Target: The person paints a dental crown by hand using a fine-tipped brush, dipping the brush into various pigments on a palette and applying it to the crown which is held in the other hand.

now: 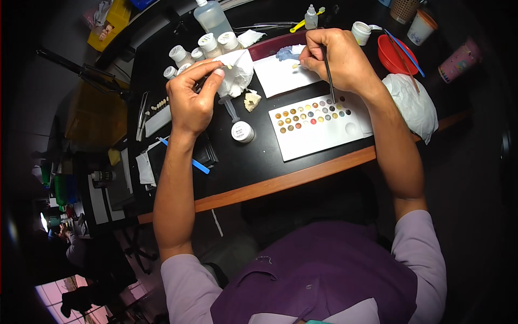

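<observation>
My left hand (194,100) is pinched on a thin dark holder with a small pale piece (229,66) at its end, beside crumpled white tissue (237,81). My right hand (337,59) grips a slender black brush (329,81), whose tip points down at the white palette (294,146) of several coloured dabs. Behind that hand lies a white pad (275,78) with blue-grey material on it. Between my hands sit a cream dental model (252,101), a plastic syringe (231,108) and a white jar (243,132).
Small jars (209,44) and a bottle (210,19) stand at the back. A red bowl (391,62), white cloth (415,116) and cups (422,29) are at right, a blue tool (200,166) at left. Another person (75,248) works at far left.
</observation>
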### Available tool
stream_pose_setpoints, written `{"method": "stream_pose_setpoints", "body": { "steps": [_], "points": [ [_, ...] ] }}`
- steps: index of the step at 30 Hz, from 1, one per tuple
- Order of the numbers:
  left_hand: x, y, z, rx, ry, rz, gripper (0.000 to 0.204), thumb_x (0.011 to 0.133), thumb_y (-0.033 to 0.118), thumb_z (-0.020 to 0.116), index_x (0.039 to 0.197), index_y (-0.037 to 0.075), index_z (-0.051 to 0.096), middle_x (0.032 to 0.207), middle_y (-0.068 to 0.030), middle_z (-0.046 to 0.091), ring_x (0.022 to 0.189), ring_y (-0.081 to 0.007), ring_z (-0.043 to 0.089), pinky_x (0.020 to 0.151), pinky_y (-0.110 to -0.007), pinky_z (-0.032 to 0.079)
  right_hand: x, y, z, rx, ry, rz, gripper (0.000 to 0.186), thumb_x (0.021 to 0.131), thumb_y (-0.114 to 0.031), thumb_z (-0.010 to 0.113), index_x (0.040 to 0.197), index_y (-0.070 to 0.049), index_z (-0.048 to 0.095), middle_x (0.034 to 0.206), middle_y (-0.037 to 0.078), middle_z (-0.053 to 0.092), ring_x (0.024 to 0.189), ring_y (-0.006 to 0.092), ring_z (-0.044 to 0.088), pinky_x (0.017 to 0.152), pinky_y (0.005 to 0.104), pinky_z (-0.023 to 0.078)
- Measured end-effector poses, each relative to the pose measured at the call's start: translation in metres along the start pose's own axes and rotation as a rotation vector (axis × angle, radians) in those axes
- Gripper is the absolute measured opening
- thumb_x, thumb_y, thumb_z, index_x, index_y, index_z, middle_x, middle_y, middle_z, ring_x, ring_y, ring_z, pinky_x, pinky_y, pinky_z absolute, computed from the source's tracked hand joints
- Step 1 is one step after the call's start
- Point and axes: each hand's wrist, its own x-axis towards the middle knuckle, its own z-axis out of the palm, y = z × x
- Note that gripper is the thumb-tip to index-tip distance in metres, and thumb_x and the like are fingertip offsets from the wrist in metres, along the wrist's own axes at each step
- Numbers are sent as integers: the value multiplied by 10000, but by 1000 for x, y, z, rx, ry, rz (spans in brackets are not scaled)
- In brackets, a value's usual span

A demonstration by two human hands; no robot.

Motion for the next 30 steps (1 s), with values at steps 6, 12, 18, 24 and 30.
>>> {"method": "stream_pose_setpoints", "body": {
  "steps": [6,12,18,24,30],
  "points": [
    [-1,-2,-5,41,-17,24,240,870,98,714,1036,-62,781,1061,-218,775,950,-241,746,878,-315,552,-1,7,-2,-141,-87,55,394,836,61,766,632,-49,447,708,161,704,911,278,793,580,338,538],
    [-1,4,-4,52,-34,13,237,875,106,705,1028,-56,784,1050,-204,781,925,-232,749,851,-303,556,-1,11,-5,-143,-107,59,420,839,32,787,621,-61,441,693,151,704,844,245,787,571,339,538],
    [-3,5,-5,-14,-40,9,227,864,96,699,1010,-56,783,977,-178,782,860,-207,733,790,-293,548,0,1,-6,-46,49,60,428,860,-201,851,634,-66,514,634,90,653,605,107,618,559,280,475],
    [-2,0,-10,-67,-51,40,225,850,95,688,986,-59,779,965,-184,778,859,-225,738,786,-299,546,1,-12,-4,161,163,0,514,1092,-429,506,852,-12,684,716,78,686,684,127,639,668,293,478],
    [0,3,-12,-140,-54,84,245,843,85,637,963,-92,756,954,-197,763,856,-215,715,789,-303,529,-2,-15,-21,447,230,-5,374,1130,-348,352,1115,-45,570,854,109,729,712,91,584,756,268,444]
  ]
}}
